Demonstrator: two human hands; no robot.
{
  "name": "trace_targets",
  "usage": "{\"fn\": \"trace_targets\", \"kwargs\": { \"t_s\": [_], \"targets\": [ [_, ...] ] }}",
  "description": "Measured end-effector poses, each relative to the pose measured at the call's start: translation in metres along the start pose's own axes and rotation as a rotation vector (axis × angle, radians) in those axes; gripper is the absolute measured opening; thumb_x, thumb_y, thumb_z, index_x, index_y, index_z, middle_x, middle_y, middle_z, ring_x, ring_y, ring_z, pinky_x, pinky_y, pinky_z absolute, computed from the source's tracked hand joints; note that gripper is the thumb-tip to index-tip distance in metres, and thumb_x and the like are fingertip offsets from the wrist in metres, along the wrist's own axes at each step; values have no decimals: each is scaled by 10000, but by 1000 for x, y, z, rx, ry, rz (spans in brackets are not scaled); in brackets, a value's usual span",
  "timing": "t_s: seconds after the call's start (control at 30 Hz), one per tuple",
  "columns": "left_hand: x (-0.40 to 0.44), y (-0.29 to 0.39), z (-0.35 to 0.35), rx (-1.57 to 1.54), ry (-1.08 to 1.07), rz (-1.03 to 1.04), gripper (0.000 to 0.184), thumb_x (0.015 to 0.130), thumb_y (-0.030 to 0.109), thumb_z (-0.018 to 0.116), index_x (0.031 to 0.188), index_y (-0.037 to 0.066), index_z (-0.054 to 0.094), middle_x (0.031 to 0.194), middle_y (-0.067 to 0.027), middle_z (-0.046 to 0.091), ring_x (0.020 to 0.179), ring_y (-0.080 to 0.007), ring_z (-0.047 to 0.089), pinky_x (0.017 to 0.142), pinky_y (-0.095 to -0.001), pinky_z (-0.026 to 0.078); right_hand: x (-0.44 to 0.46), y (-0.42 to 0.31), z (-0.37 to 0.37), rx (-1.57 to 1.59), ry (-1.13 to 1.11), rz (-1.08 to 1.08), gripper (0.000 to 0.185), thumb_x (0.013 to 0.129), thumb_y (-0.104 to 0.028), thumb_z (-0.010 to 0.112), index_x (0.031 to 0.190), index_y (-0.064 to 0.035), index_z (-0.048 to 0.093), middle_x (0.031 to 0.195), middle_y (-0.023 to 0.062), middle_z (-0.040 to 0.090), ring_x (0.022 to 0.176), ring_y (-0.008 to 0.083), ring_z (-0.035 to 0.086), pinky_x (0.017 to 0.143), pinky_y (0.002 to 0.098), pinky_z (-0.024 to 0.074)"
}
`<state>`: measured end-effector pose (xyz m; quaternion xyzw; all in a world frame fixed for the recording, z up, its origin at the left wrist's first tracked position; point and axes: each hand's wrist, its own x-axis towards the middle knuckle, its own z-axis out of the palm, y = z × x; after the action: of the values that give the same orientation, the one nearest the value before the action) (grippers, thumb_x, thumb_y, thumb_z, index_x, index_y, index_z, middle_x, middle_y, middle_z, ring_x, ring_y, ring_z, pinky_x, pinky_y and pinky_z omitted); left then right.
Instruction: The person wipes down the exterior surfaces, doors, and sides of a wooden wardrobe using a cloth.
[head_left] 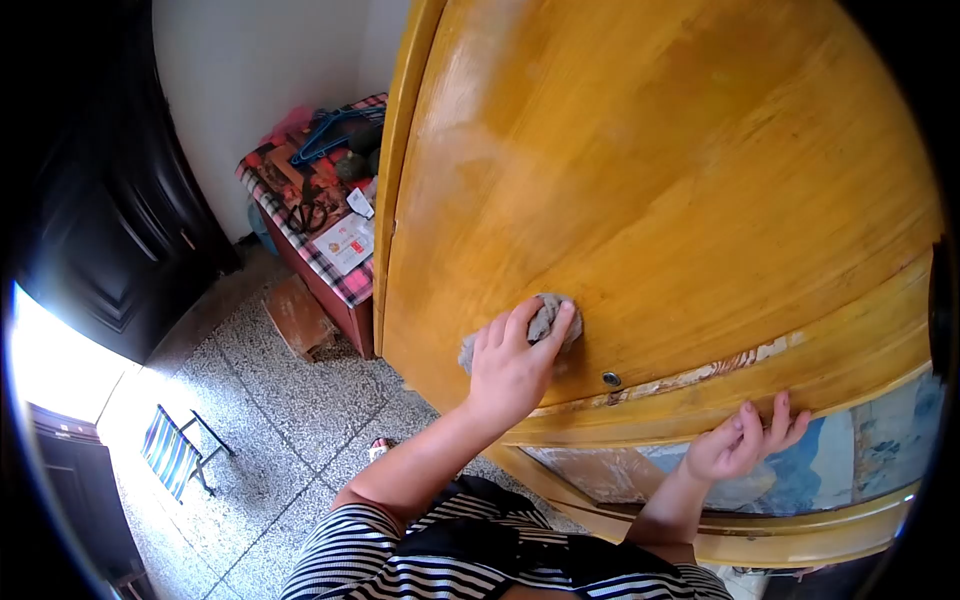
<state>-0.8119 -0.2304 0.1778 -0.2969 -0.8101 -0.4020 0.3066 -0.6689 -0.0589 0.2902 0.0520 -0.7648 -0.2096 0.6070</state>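
Observation:
A crumpled grey cloth (546,318) is pressed against the yellow wooden door panel (640,220) under my left hand (515,365), whose fingers wrap over it. Part of the cloth sticks out to the left of the fingers. To the right, my right hand (748,440) is by the panel's lower edge, palm up with fingers partly curled and apart, holding nothing. Between the hands, a small round metal lock (611,379) sits in the wood. Next to it runs a strip of worn, peeling finish (710,370).
At the left, a table with a plaid cover (270,190) holds blue hangers (325,135) and papers (347,243). A brown box (298,315) lies on the speckled floor (270,420). A striped folding stool (172,450) stands near the dark door (120,230).

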Motion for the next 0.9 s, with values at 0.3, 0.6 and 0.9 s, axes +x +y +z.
{"fn": "trace_targets", "kwargs": {
  "t_s": [0.3, 0.6, 0.9],
  "targets": [
    [3, 2, -2, 15, 15, 64, 508, 649, 52, 592, 1141, 175, 575, 1064, -100, 508, 895, -269, 521, 752, -372, 419, 1, 0, 2, 21, 22, -3, 124, 905, -169, 459, 892, -106, 565, 1195, 169, 506, 1279, 410, 232, 1030, 558, 166],
    [3, 1, 4, -78, 27, 31, 483, 657, 40, 626, 1124, 153, 587, 1075, -123, 523, 948, -288, 522, 781, -385, 425, -3, 1, 0, 27, 14, 29, 111, 878, -128, 462, 851, -104, 567, 1191, 157, 509, 1285, 412, 222, 1037, 554, 149],
    [43, -2, -12, -223, 206, 127, 321, 666, 53, 671, 974, 142, 663, 1006, -123, 570, 833, -284, 571, 670, -356, 463, -7, 3, -1, 31, 8, 27, 150, 872, -129, 426, 850, -129, 574, 1201, 142, 502, 1295, 405, 210, 1043, 551, 146]
  ]
}}
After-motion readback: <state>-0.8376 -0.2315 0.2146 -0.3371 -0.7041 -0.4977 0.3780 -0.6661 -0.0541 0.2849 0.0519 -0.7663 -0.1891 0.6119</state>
